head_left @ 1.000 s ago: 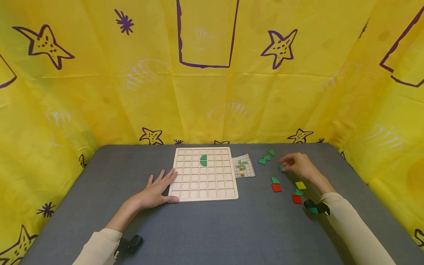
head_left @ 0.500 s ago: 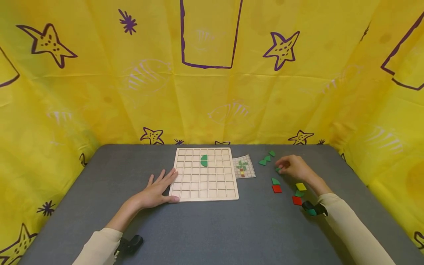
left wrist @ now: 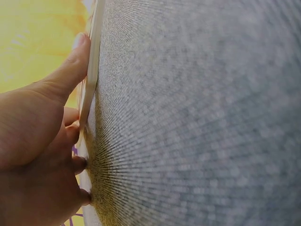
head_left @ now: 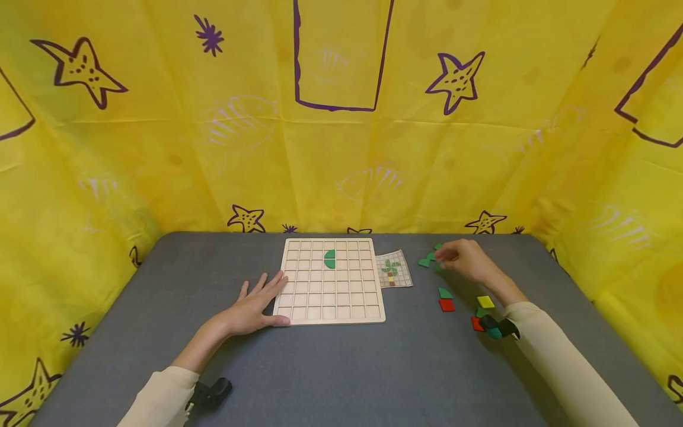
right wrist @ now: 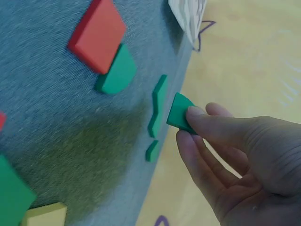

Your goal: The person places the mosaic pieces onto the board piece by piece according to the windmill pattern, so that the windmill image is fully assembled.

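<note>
My left hand point(head_left: 249, 311) rests with spread fingers on the left edge of a wooden grid board point(head_left: 309, 296); its thumb lies on the front left corner. Two green quarter-circle tiles point(head_left: 329, 259) sit in neighbouring cells near the board's back. Over at the right, my right hand point(head_left: 465, 261) pinches a green quarter-circle tile point(right wrist: 179, 112) between thumb and fingers, raised off the table in the right wrist view. Behind the held tile lie several more green tiles point(head_left: 425, 261), partly hidden by the hand in the head view.
A pattern card point(head_left: 401, 277) lies against the board's right side. Nearer me are a green tile point(head_left: 444, 293) touching a red square point(head_left: 447, 305), plus a yellow square point(head_left: 485, 302) and another red square point(head_left: 476, 324) beside the right forearm. A yellow curtain point(head_left: 341, 148) stands behind the table.
My right hand has moved left and slightly back with the green quarter-circle tile, toward the other green tiles. The left hand stays on the board.
</note>
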A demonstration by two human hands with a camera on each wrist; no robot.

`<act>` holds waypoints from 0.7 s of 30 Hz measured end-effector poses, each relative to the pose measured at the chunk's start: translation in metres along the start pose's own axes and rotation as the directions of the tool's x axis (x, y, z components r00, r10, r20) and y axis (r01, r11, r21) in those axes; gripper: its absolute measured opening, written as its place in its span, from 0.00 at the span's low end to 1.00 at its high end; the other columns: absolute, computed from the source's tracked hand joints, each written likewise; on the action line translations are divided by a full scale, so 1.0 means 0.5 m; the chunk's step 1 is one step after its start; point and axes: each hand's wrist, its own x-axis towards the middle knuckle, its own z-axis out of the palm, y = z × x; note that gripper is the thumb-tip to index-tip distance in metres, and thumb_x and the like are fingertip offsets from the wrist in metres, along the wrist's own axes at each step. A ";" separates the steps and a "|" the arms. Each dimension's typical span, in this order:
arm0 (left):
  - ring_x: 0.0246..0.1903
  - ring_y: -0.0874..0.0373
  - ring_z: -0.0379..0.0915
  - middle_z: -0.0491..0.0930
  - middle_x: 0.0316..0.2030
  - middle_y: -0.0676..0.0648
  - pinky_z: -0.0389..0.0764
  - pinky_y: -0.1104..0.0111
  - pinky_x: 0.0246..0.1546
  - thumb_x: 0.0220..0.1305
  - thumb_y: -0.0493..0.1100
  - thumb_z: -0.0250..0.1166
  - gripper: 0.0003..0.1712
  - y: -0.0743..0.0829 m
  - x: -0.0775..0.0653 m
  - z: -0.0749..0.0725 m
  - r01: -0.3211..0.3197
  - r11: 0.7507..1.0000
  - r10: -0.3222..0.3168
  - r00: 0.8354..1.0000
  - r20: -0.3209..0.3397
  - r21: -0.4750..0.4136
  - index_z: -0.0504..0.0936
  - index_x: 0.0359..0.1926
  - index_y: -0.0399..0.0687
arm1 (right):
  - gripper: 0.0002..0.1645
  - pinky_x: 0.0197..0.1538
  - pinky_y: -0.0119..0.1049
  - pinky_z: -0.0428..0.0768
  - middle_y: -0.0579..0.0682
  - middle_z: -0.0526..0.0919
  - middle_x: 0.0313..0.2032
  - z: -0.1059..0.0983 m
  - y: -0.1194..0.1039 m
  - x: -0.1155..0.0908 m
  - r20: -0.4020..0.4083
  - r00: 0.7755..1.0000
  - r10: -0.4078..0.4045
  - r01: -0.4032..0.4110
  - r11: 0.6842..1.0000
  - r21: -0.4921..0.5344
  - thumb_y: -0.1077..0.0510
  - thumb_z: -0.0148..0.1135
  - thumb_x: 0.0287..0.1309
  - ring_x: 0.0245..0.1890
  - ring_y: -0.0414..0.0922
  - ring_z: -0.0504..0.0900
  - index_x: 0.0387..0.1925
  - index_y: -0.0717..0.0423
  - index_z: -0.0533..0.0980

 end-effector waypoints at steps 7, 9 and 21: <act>0.73 0.29 0.30 0.43 0.76 0.36 0.26 0.32 0.63 0.59 0.61 0.67 0.56 -0.001 0.001 0.000 0.000 1.000 0.000 1.000 0.000 -0.001 0.50 0.76 0.39 | 0.11 0.41 0.49 0.82 0.60 0.87 0.36 0.003 -0.023 0.027 0.008 0.999 -0.045 0.046 0.999 -0.010 0.73 0.65 0.55 0.38 0.56 0.85 0.42 0.69 0.82; 0.73 0.29 0.29 0.43 0.76 0.36 0.26 0.32 0.63 0.59 0.61 0.67 0.56 -0.001 0.001 0.000 0.002 1.000 -0.002 1.000 0.000 -0.002 0.50 0.76 0.39 | 0.11 0.42 0.49 0.82 0.59 0.87 0.36 0.007 -0.028 0.036 0.012 0.998 -0.054 0.054 0.998 -0.014 0.73 0.65 0.55 0.38 0.56 0.85 0.42 0.69 0.82; 0.73 0.30 0.29 0.42 0.76 0.37 0.25 0.33 0.63 0.59 0.61 0.67 0.56 -0.002 -0.001 0.000 0.001 1.000 -0.001 1.000 -0.003 -0.015 0.50 0.76 0.39 | 0.11 0.42 0.48 0.82 0.59 0.87 0.35 0.022 -0.063 0.070 0.032 0.995 -0.099 0.099 0.995 0.018 0.73 0.67 0.53 0.37 0.54 0.85 0.41 0.71 0.82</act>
